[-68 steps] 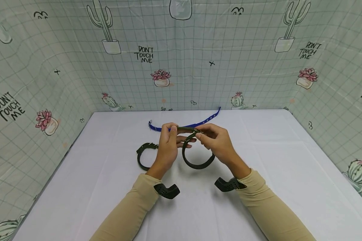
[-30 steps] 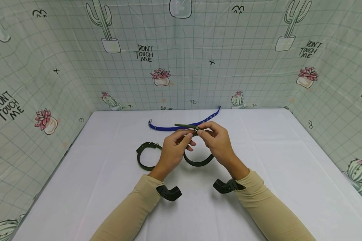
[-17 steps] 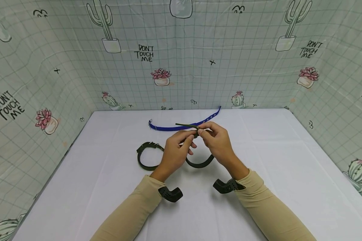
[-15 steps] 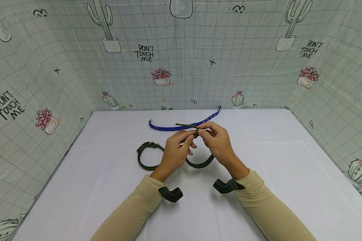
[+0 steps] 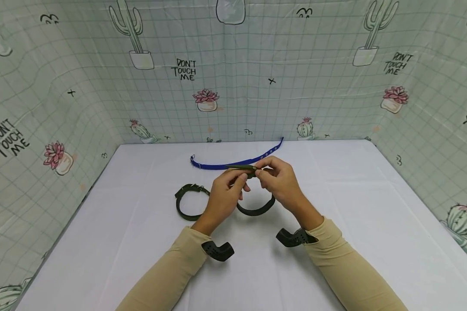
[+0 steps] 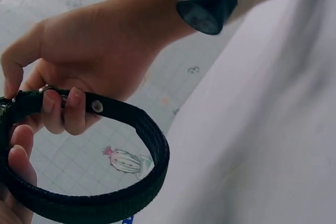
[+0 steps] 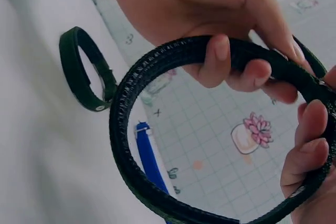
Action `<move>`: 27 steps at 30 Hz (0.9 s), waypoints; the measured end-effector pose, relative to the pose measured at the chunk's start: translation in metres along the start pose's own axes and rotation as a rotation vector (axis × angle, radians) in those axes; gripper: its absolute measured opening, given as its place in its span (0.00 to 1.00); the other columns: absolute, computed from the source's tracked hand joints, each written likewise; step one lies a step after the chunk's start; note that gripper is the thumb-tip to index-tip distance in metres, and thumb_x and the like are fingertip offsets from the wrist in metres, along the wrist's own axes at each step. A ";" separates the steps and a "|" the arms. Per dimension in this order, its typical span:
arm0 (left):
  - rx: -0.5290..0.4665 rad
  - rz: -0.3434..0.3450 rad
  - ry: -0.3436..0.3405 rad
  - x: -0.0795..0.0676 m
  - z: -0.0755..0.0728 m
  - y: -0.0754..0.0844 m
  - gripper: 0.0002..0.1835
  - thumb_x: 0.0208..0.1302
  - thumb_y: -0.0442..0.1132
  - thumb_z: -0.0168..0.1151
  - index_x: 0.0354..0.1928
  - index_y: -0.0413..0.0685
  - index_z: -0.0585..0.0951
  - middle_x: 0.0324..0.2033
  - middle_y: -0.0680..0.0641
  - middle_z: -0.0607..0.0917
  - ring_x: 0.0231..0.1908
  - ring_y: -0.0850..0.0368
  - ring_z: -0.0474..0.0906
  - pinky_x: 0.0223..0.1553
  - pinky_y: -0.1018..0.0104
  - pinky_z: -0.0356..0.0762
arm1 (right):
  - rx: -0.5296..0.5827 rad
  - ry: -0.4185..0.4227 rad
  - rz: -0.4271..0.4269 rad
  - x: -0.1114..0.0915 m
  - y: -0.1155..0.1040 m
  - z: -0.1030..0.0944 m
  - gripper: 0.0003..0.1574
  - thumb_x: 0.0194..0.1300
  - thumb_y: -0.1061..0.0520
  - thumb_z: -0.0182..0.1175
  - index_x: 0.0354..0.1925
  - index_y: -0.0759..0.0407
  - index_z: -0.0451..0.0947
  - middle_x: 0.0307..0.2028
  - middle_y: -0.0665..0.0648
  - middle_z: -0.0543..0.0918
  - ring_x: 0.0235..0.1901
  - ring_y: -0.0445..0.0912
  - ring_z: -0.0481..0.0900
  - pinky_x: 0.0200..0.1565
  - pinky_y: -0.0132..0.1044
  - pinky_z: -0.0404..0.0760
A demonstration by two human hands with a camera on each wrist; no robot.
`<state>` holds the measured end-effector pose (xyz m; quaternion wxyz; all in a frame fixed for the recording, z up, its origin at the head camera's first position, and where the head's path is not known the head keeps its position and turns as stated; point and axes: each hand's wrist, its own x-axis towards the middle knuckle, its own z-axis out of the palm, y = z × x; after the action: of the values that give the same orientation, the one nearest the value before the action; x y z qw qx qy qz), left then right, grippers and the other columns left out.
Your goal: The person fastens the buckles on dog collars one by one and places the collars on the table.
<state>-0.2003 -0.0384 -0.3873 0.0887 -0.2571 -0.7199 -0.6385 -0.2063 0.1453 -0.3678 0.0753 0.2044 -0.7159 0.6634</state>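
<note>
Both hands hold a dark green pet collar [image 5: 257, 211], buckled into a ring above the table. My left hand [image 5: 222, 194] pinches the band left of the buckle, its other fingers curled round the strap in the right wrist view. My right hand [image 5: 282, 181] pinches the collar at the buckle; in the left wrist view its fingers [image 6: 76, 108] wrap the band beside a metal rivet [image 6: 97, 106]. The strap's free end [image 5: 239, 166] points left above the left fingers. The buckle is mostly hidden by fingertips.
A second dark green collar [image 5: 177, 209], closed in a ring, lies left of the left hand, partly behind its wrist. Behind the hands a blue collar [image 5: 214, 166] lies stretched out on the white table [image 5: 334, 194]. Printed cloth [image 5: 233, 65] walls the back and sides.
The left hand has let go of the strap's free end and moved right and down onto the band by the buckle. The free end has since dropped a little. The right hand stays at the buckle.
</note>
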 end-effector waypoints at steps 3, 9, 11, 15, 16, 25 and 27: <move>-0.139 -0.090 0.004 0.000 -0.003 0.001 0.14 0.76 0.39 0.56 0.50 0.34 0.83 0.29 0.44 0.83 0.24 0.55 0.74 0.26 0.67 0.76 | 0.014 -0.026 0.007 0.000 -0.002 -0.002 0.08 0.66 0.67 0.56 0.43 0.70 0.76 0.36 0.62 0.77 0.24 0.45 0.72 0.23 0.30 0.70; -0.306 -0.204 0.028 0.002 -0.005 0.004 0.20 0.75 0.46 0.55 0.44 0.30 0.80 0.25 0.47 0.81 0.23 0.57 0.72 0.28 0.69 0.72 | -0.006 -0.091 0.000 0.000 -0.003 -0.005 0.08 0.64 0.68 0.55 0.43 0.68 0.75 0.32 0.66 0.76 0.23 0.47 0.74 0.23 0.33 0.72; -0.329 -0.221 0.037 0.002 -0.005 0.006 0.20 0.75 0.47 0.55 0.44 0.31 0.79 0.25 0.46 0.80 0.23 0.57 0.72 0.28 0.69 0.72 | -0.026 -0.106 -0.012 0.000 -0.003 -0.006 0.08 0.64 0.68 0.54 0.43 0.68 0.75 0.32 0.68 0.76 0.24 0.49 0.74 0.24 0.33 0.74; -0.355 -0.229 0.049 0.002 -0.005 0.008 0.15 0.74 0.43 0.56 0.46 0.33 0.79 0.29 0.44 0.81 0.25 0.57 0.74 0.28 0.69 0.73 | -0.043 -0.119 -0.032 0.000 -0.002 -0.006 0.08 0.64 0.68 0.54 0.43 0.67 0.75 0.33 0.68 0.76 0.25 0.50 0.75 0.26 0.33 0.75; -0.356 -0.227 0.048 0.002 -0.005 0.008 0.15 0.74 0.42 0.56 0.47 0.33 0.78 0.29 0.43 0.81 0.25 0.57 0.75 0.28 0.69 0.73 | -0.042 -0.121 -0.033 0.000 -0.003 -0.006 0.08 0.64 0.68 0.54 0.43 0.67 0.75 0.33 0.68 0.76 0.24 0.49 0.75 0.26 0.33 0.75; -0.359 -0.205 0.041 0.004 -0.005 0.007 0.08 0.71 0.35 0.58 0.47 0.38 0.75 0.35 0.44 0.80 0.28 0.57 0.77 0.29 0.70 0.74 | -0.037 -0.112 -0.016 0.000 -0.003 -0.006 0.10 0.67 0.68 0.54 0.46 0.68 0.76 0.31 0.63 0.78 0.24 0.49 0.74 0.27 0.34 0.76; -0.361 -0.201 0.042 0.004 -0.005 0.007 0.06 0.70 0.34 0.59 0.45 0.39 0.75 0.34 0.44 0.81 0.28 0.56 0.77 0.28 0.70 0.73 | -0.039 -0.104 -0.012 0.000 -0.004 -0.006 0.10 0.69 0.66 0.54 0.47 0.68 0.76 0.31 0.63 0.78 0.24 0.48 0.75 0.28 0.34 0.76</move>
<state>-0.2012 -0.0421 -0.3783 -0.0082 -0.1825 -0.6137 -0.7681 -0.2061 0.1505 -0.3636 0.0459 0.2412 -0.7305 0.6372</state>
